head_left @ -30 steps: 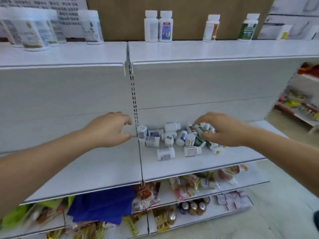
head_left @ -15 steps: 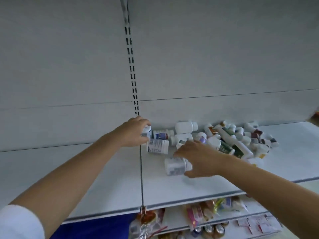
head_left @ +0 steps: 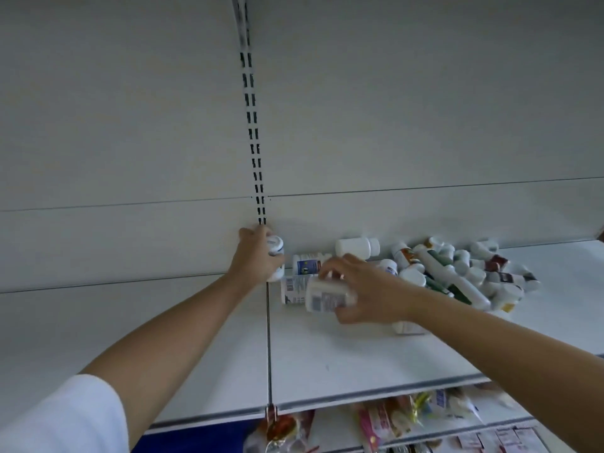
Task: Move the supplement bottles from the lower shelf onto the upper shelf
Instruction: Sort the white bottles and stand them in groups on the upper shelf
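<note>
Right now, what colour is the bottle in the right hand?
White plastic bottle, grey-printed label; head view.
</note>
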A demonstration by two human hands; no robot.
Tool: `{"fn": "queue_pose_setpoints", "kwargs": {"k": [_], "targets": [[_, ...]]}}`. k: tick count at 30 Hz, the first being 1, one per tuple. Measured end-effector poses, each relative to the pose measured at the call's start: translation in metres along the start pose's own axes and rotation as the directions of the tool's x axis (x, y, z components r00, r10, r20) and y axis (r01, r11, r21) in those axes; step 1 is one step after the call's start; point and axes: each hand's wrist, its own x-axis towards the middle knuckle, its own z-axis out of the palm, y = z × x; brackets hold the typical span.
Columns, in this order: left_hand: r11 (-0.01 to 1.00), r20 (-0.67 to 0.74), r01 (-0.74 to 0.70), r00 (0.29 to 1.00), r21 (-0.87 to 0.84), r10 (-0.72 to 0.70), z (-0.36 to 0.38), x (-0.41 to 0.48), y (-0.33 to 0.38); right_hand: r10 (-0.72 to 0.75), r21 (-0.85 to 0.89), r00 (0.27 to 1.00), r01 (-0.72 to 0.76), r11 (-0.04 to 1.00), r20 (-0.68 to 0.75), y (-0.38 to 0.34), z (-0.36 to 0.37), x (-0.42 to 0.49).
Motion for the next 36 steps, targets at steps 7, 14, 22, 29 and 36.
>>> {"fn": "queue_pose_setpoints", "kwargs": {"k": [7, 14, 22, 29, 36], "targets": [[0.772, 0.164, 0.226, 0.974, -0.594, -0.159, -0.1, -0.071, 0.081, 0.28, 0.527, 0.952, -0.177, 0.831, -0.122, -0.074, -0.089, -0.043], [0.477, 0.295, 0.291, 0.953, -0.829, -0.068, -0.2, -0.165, 0.163, 0.31, 0.889, 0.944, -0.047, 0.455, -0.109, -0.148, -0.144, -0.126], [0.19, 0.395, 0.385, 0.919, -0.903, 0.015, -0.265, -0.219, 0.22, 0.392, 0.973, 0.918, 0.027, -0.23, 0.067, -0.205, -0.186, -0.187], [0.137, 0.3, 0.28, 0.942, -0.95, 0.149, -0.279, -0.24, 0.244, 0.32, 0.974, 0.947, 0.108, -0.199, -0.04, -0.237, -0.205, -0.199], [0.229, 0.123, 0.054, 0.946, -0.972, 0.299, -0.316, -0.217, 0.243, 0.254, 0.981, 0.959, 0.158, -0.11, -0.126, -0.247, -0.235, -0.184]]}}
